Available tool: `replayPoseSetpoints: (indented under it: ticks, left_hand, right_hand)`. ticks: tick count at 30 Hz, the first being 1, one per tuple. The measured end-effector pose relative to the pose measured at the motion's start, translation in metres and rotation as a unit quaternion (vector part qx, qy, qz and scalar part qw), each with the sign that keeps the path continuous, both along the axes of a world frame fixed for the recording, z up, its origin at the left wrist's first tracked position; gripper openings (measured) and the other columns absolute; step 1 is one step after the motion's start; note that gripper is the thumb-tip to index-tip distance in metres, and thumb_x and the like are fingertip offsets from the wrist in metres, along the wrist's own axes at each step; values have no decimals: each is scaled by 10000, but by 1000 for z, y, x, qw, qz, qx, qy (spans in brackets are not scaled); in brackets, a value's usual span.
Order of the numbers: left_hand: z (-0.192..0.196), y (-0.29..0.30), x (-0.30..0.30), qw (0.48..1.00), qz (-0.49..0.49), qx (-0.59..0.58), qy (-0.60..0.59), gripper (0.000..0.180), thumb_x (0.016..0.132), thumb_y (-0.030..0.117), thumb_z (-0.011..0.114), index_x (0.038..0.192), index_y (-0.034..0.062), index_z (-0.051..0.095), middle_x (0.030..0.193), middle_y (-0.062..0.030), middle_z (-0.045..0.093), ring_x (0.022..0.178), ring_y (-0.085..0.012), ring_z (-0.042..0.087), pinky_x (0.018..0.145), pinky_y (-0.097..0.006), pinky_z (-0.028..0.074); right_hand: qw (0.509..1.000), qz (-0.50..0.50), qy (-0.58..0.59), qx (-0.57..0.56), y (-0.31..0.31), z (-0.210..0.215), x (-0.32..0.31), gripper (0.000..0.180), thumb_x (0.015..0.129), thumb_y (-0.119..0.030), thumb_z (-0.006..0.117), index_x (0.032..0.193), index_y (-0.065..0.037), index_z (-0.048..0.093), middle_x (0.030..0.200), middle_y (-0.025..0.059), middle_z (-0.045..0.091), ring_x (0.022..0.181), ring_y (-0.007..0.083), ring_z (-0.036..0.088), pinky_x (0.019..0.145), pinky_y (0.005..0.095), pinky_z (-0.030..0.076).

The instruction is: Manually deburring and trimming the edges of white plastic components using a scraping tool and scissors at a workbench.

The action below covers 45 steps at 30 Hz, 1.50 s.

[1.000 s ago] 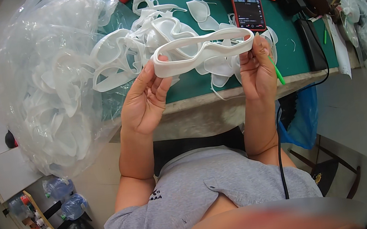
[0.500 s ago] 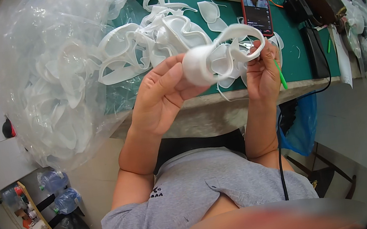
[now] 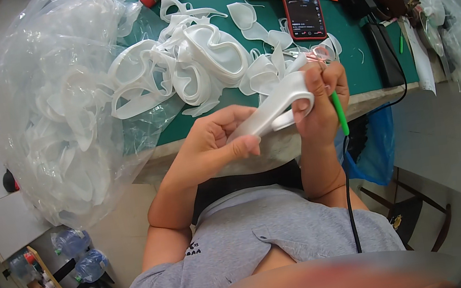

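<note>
Hands: left hand (image 3: 215, 143), right hand (image 3: 319, 102) both clamped on white goggle frame (image 3: 275, 107) | above green table (image 3: 247, 97)

White soft goggle frame (image 3: 277, 108), folded; held slanted above the table edge.

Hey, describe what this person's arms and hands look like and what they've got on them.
Both forearms are bare from the elbow down, with no gloves, watch or bands that show. The left hand and right hand are uncovered, and no ring is clear on either. Short sleeves of a grey shirt end above the elbows; it bears a small dark mark near the left shoulder.
</note>
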<state>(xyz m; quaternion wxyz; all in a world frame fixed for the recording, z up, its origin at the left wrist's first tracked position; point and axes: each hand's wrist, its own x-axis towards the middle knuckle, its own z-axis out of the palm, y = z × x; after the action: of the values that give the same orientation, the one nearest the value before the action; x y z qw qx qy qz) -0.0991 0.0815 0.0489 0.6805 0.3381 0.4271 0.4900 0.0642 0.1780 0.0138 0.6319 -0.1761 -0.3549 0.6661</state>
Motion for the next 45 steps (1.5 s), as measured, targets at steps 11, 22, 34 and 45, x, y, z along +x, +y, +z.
replayPoseSetpoints:
  ticks: [11, 22, 34, 45]
  left_hand:
    - [-21, -6, -19, 998, 25, 49, -21, 186, 900, 148, 647, 954, -26, 613, 869, -79, 665, 798, -116, 631, 769, -236, 487]
    - [-12, -13, -18, 993, 94, 42, 56, 166, 891, 121, 655, 939, -38, 644, 861, -89, 680, 787, -134, 652, 758, -249, 508]
    - [-17, -18, 35, 889, -277, 235, 280, 179, 786, -21, 605, 964, -1, 612, 863, -148, 597, 840, -333, 581, 736, -390, 455]
    - [-160, -13, 193, 781, -189, 411, 431, 335, 808, 44, 614, 1136, -20, 592, 1147, -194, 592, 1049, -364, 563, 886, -426, 448]
  right_hand:
    - [999, -36, 0, -6, 17, -9, 12, 312, 903, -61, 623, 769, -126, 349, 750, 72, 581, 460, 79, 503, 335, 193, 384]
    - [998, -50, 7, -36, 14, -13, 14, 289, 922, -78, 598, 765, -126, 360, 821, 114, 622, 505, 77, 534, 359, 195, 426]
    - [921, 7, -347, 178, 41, -24, 59, 265, 869, -50, 656, 745, -47, 421, 887, 118, 658, 688, 75, 552, 613, 201, 454]
    - [898, -24, -418, 137, 35, -4, 94, 281, 853, -54, 677, 735, -62, 421, 747, 43, 577, 639, 68, 440, 568, 204, 381]
